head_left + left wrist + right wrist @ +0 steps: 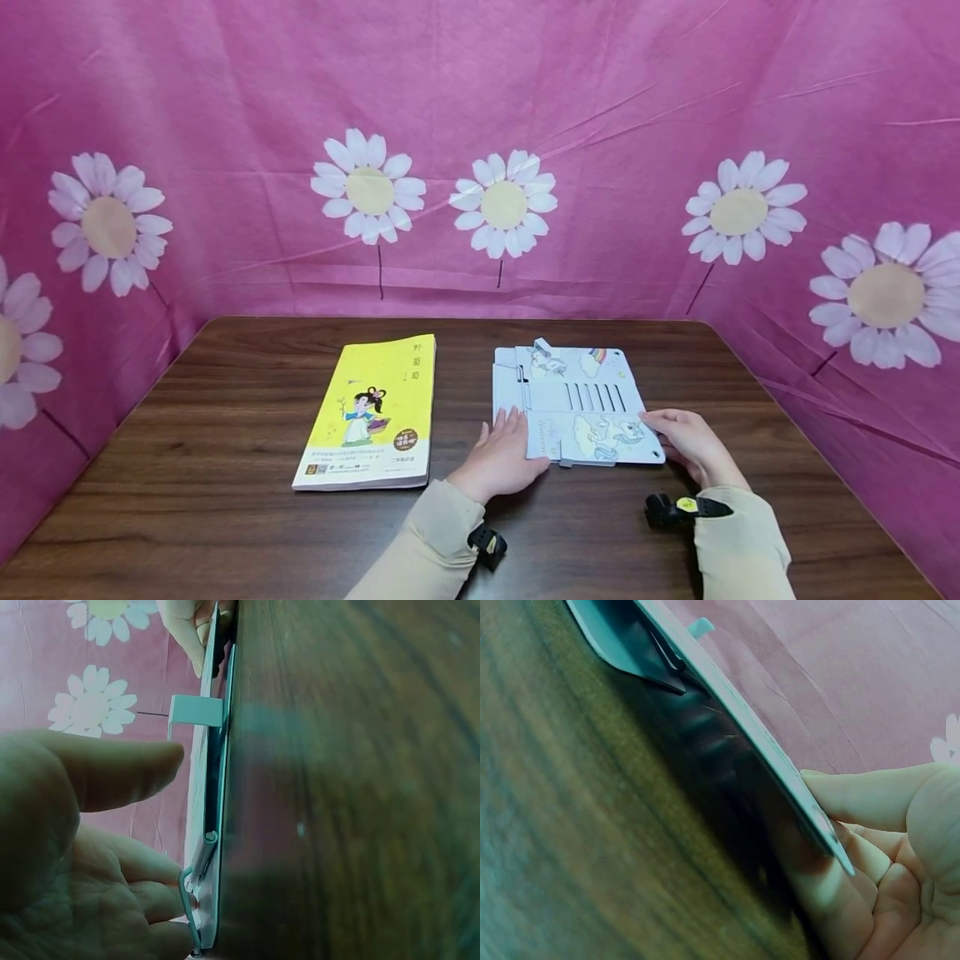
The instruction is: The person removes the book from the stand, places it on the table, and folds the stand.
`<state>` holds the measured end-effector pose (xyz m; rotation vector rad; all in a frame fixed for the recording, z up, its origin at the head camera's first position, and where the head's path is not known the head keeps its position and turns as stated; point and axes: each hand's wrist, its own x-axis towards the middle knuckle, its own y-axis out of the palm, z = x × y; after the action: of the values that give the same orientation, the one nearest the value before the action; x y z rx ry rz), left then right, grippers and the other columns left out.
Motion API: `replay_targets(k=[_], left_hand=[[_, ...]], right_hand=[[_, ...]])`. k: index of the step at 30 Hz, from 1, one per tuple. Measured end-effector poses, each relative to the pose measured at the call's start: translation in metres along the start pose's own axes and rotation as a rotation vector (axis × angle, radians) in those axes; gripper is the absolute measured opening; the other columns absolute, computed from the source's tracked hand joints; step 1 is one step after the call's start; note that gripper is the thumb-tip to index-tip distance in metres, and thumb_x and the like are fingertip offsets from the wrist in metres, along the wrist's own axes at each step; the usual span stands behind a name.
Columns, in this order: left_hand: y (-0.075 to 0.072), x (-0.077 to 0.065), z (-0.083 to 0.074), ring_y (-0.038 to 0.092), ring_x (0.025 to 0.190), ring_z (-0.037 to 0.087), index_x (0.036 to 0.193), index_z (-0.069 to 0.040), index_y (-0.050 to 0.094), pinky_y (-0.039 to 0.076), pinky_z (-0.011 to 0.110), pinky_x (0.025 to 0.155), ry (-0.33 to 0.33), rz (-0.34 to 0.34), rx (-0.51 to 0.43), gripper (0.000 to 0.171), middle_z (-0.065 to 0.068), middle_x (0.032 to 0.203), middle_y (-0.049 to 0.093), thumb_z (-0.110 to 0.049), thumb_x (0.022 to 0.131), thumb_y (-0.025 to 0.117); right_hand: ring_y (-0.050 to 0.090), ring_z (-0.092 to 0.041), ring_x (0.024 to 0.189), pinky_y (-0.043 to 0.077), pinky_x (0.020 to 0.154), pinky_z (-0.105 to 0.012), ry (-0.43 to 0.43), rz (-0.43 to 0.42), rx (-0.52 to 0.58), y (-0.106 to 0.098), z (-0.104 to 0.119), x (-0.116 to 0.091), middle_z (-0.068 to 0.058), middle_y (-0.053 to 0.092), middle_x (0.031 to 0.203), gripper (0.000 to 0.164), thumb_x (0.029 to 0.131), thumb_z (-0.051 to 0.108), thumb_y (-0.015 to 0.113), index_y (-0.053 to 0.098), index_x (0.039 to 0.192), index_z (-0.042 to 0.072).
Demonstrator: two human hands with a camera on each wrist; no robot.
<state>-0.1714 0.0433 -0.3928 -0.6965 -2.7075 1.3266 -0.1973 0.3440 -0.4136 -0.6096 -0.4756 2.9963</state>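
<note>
A pale blue folding book stand (577, 396) with unicorn and rainbow pictures and a row of slots lies nearly flat on the table. My left hand (502, 458) rests on its left part, fingers extended. At its right edge, my right hand (693, 442) pinches the panel between thumb and fingers. In the right wrist view, that edge of the stand (750, 727) is tilted up off the tabletop, with fingers beneath it. A small page clip (196, 710) sticks up from the near edge in the left wrist view, close to my left thumb (127, 769).
Left of the stand lies a thick yellow book (367, 417) with a cartoon girl on its cover. The dark wooden table (210, 467) ends at a pink cloth backdrop (600, 100) with white daisies. Both wrists wear black straps with small cameras.
</note>
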Motion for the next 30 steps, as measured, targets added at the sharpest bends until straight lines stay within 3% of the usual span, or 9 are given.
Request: replay_targets(k=[9,17,20,22,24,26,30], left_hand=[[0.003,0.002,0.002,0.017,0.153,0.033,0.150,0.006,0.034,0.016,0.052,0.124,-0.019,0.010,0.040,0.075,0.019,0.162,0.026,-0.036,0.095,0.062],[0.001,0.004,0.006,0.014,0.153,0.034,0.150,0.007,0.033,0.014,0.053,0.124,-0.013,0.016,-0.029,0.075,0.020,0.162,0.024,-0.038,0.096,0.060],[-0.003,0.004,0.007,0.014,0.153,0.036,0.150,0.009,0.032,0.014,0.055,0.123,-0.010,0.008,-0.078,0.075,0.023,0.162,0.023,-0.037,0.097,0.059],[-0.006,0.002,0.006,0.013,0.153,0.037,0.149,0.010,0.032,0.015,0.055,0.123,-0.007,0.002,-0.114,0.074,0.024,0.161,0.023,-0.035,0.097,0.058],[-0.011,0.001,0.006,0.012,0.153,0.038,0.149,0.010,0.032,0.016,0.055,0.123,0.004,-0.005,-0.141,0.073,0.024,0.161,0.024,-0.034,0.098,0.058],[-0.015,-0.001,0.005,0.012,0.153,0.038,0.149,0.011,0.032,0.016,0.055,0.123,0.022,-0.015,-0.162,0.072,0.025,0.161,0.023,-0.033,0.099,0.057],[-0.026,-0.002,0.005,0.010,0.152,0.039,0.149,0.011,0.031,0.016,0.055,0.123,0.056,-0.070,-0.183,0.071,0.024,0.161,0.023,-0.033,0.099,0.056]], right_hand=[[0.067,-0.005,0.072,0.057,0.065,-0.023,0.001,-0.010,-0.047,0.001,0.000,0.003,0.007,0.072,0.082,0.052,0.101,0.028,0.056,0.052,0.129,-0.016],[0.064,-0.007,0.072,0.056,0.065,-0.025,0.010,-0.041,-0.070,0.001,0.007,0.001,0.006,0.069,0.080,0.054,0.100,0.029,0.057,0.053,0.128,-0.016],[0.063,-0.006,0.074,0.056,0.067,-0.024,0.000,-0.077,-0.103,-0.001,0.011,-0.002,0.000,0.069,0.088,0.060,0.100,0.034,0.056,0.048,0.133,-0.017],[0.064,-0.006,0.077,0.057,0.070,-0.024,-0.013,-0.114,-0.116,-0.002,0.015,-0.004,-0.013,0.071,0.099,0.062,0.101,0.034,0.054,0.046,0.135,-0.016],[0.067,-0.011,0.085,0.058,0.077,-0.026,-0.031,-0.165,-0.140,-0.003,0.019,-0.006,-0.026,0.067,0.116,0.063,0.102,0.036,0.052,0.045,0.137,-0.015],[0.069,-0.023,0.098,0.057,0.090,-0.034,-0.050,-0.216,-0.152,-0.002,0.024,-0.010,-0.032,0.056,0.133,0.065,0.102,0.039,0.050,0.044,0.139,-0.013],[0.050,-0.042,0.132,0.041,0.111,-0.051,-0.075,-0.292,-0.111,0.002,0.037,-0.019,-0.032,0.041,0.149,0.070,0.101,0.046,0.046,0.040,0.146,-0.007]])
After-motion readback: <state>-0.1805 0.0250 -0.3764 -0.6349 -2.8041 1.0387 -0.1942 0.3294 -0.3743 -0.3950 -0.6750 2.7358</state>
